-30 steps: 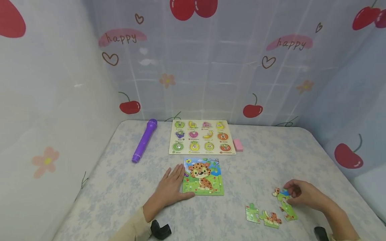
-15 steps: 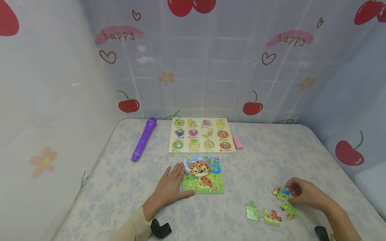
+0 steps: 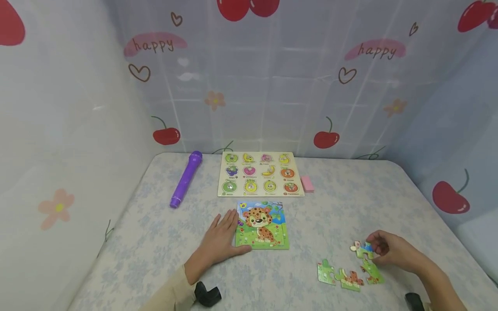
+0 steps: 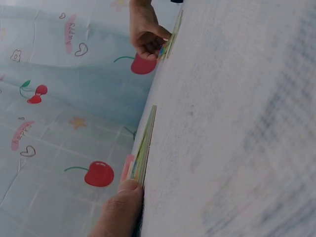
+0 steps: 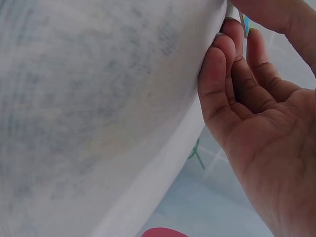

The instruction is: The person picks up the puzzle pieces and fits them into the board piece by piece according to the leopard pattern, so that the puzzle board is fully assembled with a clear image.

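Observation:
My right hand (image 3: 397,252) pinches a jigsaw piece (image 3: 363,249) with blue and green print between thumb and index finger, low over the table at the right. In the right wrist view only a blue sliver of this piece (image 5: 246,24) shows past the fingertips. Just below it in the head view lies a green jigsaw piece (image 3: 373,273). To its left are a piece with spotted paws (image 3: 351,281) and a green corner piece (image 3: 326,273). My left hand (image 3: 218,239) rests flat, fingers spread, its thumb along the lower left corner of a square leopard puzzle (image 3: 264,224).
Behind the leopard puzzle lies a wooden fruit puzzle board (image 3: 260,175), with a pink block (image 3: 307,184) at its right edge. A purple toy microphone (image 3: 186,180) lies back left. Printed curtains (image 3: 264,86) enclose the table's back and sides.
The pinched jigsaw piece and my right fingertips have shifted slightly left and tilted a little. My left hand stays in place on the puzzle. The head view has moved slightly.

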### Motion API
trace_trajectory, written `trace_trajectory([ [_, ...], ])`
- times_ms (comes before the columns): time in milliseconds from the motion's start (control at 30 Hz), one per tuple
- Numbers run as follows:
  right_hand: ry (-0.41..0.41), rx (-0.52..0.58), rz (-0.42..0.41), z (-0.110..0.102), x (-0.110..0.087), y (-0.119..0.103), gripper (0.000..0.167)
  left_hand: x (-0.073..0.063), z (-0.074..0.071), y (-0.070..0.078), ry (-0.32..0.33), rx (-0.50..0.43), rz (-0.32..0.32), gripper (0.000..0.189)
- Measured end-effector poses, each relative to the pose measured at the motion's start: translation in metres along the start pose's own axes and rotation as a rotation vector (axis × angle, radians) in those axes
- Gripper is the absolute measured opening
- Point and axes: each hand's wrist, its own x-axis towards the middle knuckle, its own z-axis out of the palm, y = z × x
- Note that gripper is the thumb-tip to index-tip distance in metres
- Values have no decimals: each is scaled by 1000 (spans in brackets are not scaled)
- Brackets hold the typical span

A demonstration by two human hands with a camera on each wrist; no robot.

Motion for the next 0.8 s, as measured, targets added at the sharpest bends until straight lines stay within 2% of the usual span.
trace_trajectory([
  [233, 3, -27, -31, -1, -2, -3, 45, 1, 0, 0, 0, 3, -1, 114],
  [467, -16, -52, -39, -2, -4, -7, 50, 1, 0, 0, 1, 7, 2, 114],
  [567, -28, -66, -60, -3, -4, -7, 48, 1, -1, 0, 4, 6, 0, 114],
  [800, -68, -14, -133, -5, -4, -3, 50, -1, 1, -1, 8, 8, 2, 114],
])
